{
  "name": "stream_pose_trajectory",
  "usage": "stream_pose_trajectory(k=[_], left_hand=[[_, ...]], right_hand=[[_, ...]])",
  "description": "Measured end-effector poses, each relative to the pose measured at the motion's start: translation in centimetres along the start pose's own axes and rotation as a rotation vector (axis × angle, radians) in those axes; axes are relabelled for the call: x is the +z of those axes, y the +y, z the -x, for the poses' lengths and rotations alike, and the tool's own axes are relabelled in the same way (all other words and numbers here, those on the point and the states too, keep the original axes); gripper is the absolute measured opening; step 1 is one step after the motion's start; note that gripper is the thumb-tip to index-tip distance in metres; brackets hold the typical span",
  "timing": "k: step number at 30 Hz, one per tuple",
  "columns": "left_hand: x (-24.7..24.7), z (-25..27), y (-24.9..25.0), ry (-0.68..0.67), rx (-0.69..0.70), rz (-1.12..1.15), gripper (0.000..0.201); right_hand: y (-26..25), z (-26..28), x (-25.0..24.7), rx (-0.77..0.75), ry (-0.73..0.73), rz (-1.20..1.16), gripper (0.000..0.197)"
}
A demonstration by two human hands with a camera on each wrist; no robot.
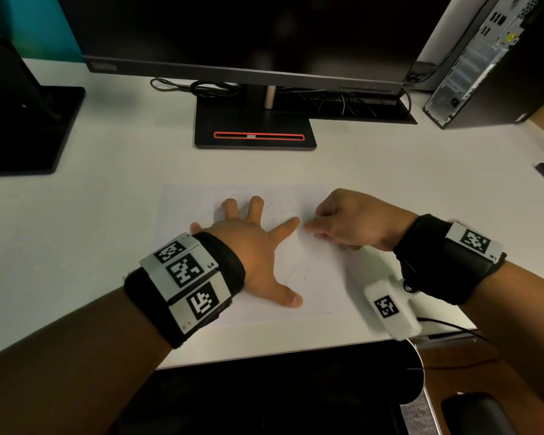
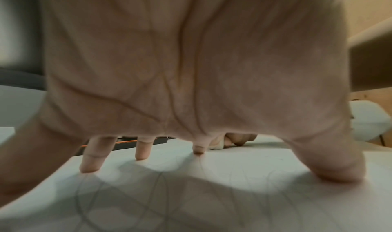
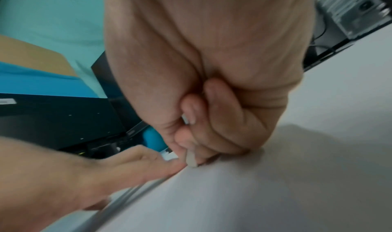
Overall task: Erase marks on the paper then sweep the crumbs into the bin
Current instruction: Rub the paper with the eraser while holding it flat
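Observation:
A white sheet of paper (image 1: 314,277) with faint pencil scribbles lies on the white desk (image 1: 76,230). My left hand (image 1: 248,243) is spread flat on the paper, fingers straight and pressing it down; its fingertips (image 2: 88,166) stand on the sheet (image 2: 191,193). My right hand (image 1: 343,221) pinches a small white eraser (image 3: 191,159) between thumb and curled fingers. The eraser's tip touches the paper (image 3: 254,193) just beside the left index finger (image 3: 152,165). In the head view the eraser is hidden inside the fingers.
A monitor on a black stand (image 1: 255,133) is behind the paper, with cables (image 1: 201,87) under it. A second stand (image 1: 29,127) sits far left, a computer tower (image 1: 484,64) far right. The desk's front edge (image 1: 296,350) is near my wrists.

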State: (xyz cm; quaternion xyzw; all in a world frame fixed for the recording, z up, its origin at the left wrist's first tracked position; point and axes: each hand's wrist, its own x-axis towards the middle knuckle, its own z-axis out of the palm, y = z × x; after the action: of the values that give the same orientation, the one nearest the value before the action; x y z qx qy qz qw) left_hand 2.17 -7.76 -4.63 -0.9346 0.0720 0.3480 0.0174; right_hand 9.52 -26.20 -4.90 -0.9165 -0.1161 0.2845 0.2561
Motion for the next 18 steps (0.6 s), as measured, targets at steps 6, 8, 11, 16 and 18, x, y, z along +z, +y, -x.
stream_pose_trajectory(k=[6,8,11,16,18], left_hand=[[0.2,0.0,-0.1,0.011,-0.001,-0.003,0.125],[0.2,0.0,-0.1,0.013,0.000,-0.002,0.125],[0.1,0.0,-0.1,0.006,-0.002,-0.001,0.125],[0.2,0.0,-0.1,0.010,-0.001,0.000,0.125],[0.2,0.0,-0.1,0.004,-0.004,-0.001,0.125]], right_hand=[[0.2,-0.2,-0.8,0.032,0.057,0.000,0.041],[0.1,0.0,-0.2,0.003,-0.004,0.015,0.042],[0.1,-0.2,-0.6,0.037,-0.001,-0.032,0.046],[-0.4,-0.2,-0.2,-0.015,-0.004,0.029,0.041],[-0.4,-0.1,-0.4,-0.001,-0.042,0.013,0.044]])
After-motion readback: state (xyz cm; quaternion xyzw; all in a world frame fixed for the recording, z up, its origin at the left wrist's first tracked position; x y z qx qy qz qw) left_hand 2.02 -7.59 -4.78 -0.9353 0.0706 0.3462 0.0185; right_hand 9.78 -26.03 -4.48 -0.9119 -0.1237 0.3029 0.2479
